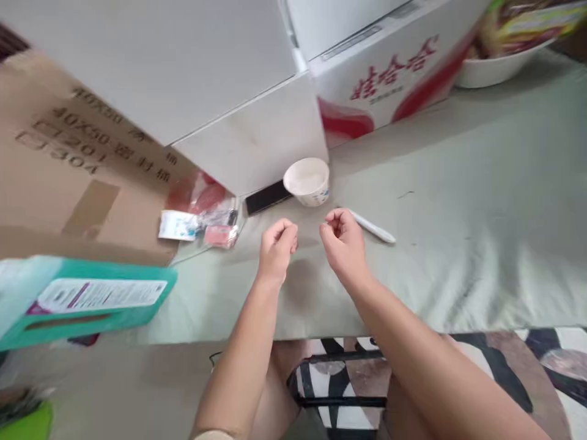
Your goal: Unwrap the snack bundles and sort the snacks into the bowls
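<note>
My left hand [277,249] is closed in a pinch above the table, thumb against the curled fingers. Across a small gap, my right hand [343,243] is pinched in much the same way. Whatever sits between the fingertips of either hand is too small or blurred to make out. Just beyond the hands stands a white paper cup [316,197] with small blue marks, upright. A slim white pen-like stick [373,228] lies on the cloth beside my right hand, its near end partly behind the fingers. Behind the cup's left side lies a flat black object [267,198].
White boxes [275,131] and a red-lettered white carton [389,85] line the back. On the left are a brown cardboard box [98,208], small plastic packets [220,235] and a teal package [137,311]. A white bowl [495,70] with packaged food stands far right on the pale tablecloth [458,214].
</note>
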